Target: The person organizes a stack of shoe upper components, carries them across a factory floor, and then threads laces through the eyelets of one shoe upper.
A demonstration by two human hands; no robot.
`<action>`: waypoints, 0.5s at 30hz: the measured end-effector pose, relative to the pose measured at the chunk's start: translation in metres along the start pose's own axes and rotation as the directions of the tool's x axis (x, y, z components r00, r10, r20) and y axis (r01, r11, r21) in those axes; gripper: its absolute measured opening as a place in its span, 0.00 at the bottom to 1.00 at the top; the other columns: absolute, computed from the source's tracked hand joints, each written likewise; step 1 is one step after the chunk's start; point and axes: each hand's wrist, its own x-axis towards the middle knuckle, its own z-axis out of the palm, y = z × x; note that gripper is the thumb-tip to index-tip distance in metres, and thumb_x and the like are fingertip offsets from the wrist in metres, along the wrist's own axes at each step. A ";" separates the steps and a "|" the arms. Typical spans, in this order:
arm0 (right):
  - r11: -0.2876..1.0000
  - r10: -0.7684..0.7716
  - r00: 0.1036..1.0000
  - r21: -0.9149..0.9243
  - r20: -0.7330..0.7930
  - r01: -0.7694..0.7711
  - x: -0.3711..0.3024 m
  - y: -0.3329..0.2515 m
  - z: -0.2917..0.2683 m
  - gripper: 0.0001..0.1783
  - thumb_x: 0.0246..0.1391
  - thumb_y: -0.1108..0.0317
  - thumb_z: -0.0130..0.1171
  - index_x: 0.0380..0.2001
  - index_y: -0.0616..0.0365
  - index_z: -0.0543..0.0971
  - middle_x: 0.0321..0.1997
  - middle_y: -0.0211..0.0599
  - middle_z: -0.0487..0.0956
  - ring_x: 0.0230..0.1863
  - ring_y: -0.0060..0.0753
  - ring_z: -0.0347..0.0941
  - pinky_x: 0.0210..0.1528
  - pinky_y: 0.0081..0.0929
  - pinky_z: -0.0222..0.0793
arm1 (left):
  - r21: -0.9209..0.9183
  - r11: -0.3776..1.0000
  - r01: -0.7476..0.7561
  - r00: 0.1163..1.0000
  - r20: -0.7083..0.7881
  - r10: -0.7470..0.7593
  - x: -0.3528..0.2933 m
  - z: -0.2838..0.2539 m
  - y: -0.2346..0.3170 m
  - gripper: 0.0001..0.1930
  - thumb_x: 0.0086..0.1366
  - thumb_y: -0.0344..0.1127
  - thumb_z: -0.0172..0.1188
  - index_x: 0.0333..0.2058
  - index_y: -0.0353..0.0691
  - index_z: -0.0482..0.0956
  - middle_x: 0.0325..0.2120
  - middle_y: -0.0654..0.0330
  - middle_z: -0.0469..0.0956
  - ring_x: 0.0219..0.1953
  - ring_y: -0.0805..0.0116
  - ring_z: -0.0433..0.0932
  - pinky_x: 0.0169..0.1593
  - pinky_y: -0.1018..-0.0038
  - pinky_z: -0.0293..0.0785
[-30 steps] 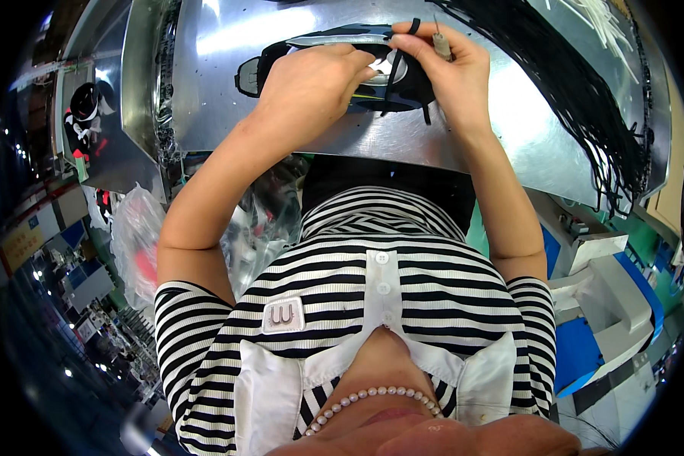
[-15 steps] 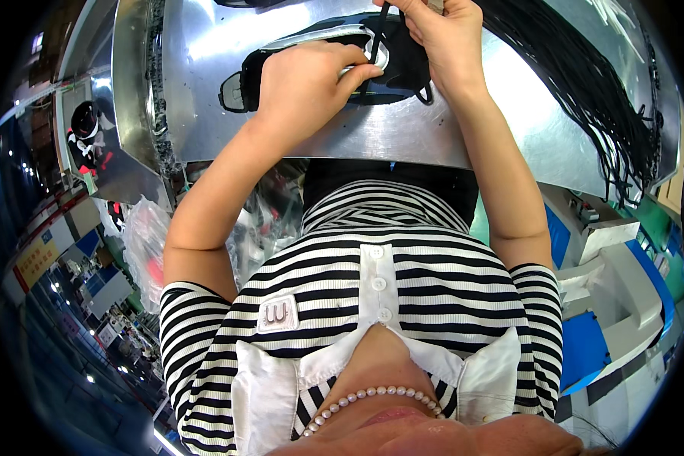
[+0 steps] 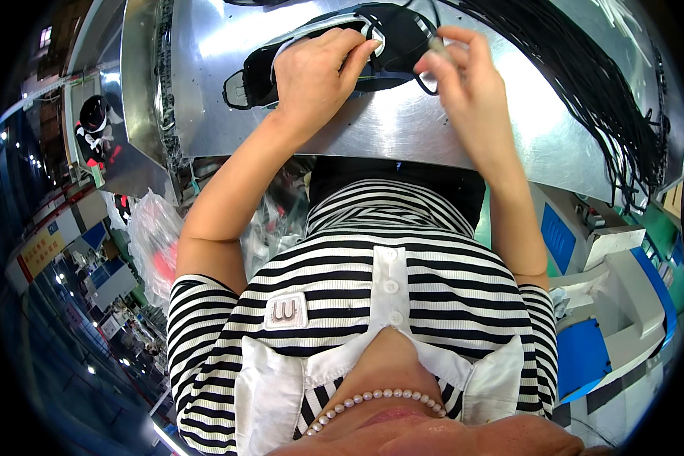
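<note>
The left hand (image 3: 315, 64) presses curled fingers on a black shoe (image 3: 391, 38) lying on the metal table (image 3: 403, 129). The right hand (image 3: 467, 83), just beside it, pinches a small tool, seemingly with black lace; its fingertips blur.

One black shoe (image 3: 334, 53) lies on one metal table (image 3: 463, 129), with two hands on or near it: left hand (image 3: 315, 72), right hand (image 3: 467, 83). One bundle of black laces (image 3: 585, 91), too many to count, hangs at the right. One clear plastic bag (image 3: 156, 243) sits below the table's left.
</note>
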 end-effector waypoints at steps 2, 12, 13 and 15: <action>0.995 -0.070 0.992 -0.062 0.102 0.076 -0.012 0.002 0.003 0.13 0.60 0.68 0.55 0.46 0.62 0.71 0.32 0.47 0.82 0.34 0.48 0.81 0.36 0.33 0.74 | -0.006 1.000 -0.008 1.000 -0.015 0.008 0.000 0.000 0.001 0.07 0.60 0.35 0.66 0.30 0.38 0.82 0.22 0.60 0.79 0.19 0.66 0.75 0.24 0.75 0.69; 0.976 -0.126 0.978 -0.154 0.169 0.152 -0.002 0.002 0.009 0.08 0.58 0.67 0.58 0.37 0.61 0.76 0.27 0.45 0.81 0.30 0.47 0.79 0.32 0.36 0.73 | -0.056 0.998 0.019 0.996 -0.091 -0.024 0.005 0.001 -0.003 0.06 0.62 0.32 0.64 0.29 0.36 0.78 0.19 0.58 0.75 0.17 0.65 0.72 0.23 0.73 0.68; 0.977 -0.114 0.978 -0.158 0.175 0.142 -0.002 0.001 0.010 0.08 0.58 0.67 0.58 0.37 0.60 0.76 0.26 0.44 0.81 0.29 0.47 0.79 0.32 0.36 0.73 | -0.050 0.999 0.015 0.995 -0.094 -0.020 0.006 0.001 -0.003 0.06 0.62 0.32 0.64 0.29 0.36 0.78 0.19 0.58 0.75 0.17 0.65 0.72 0.23 0.73 0.67; 0.970 -0.143 0.975 -0.173 0.168 0.172 -0.001 0.002 0.012 0.08 0.57 0.68 0.59 0.36 0.60 0.76 0.25 0.44 0.81 0.28 0.46 0.79 0.31 0.35 0.73 | -0.048 0.999 0.015 0.995 -0.095 -0.020 0.005 0.002 -0.004 0.06 0.62 0.32 0.64 0.29 0.36 0.78 0.19 0.58 0.75 0.17 0.65 0.72 0.23 0.73 0.67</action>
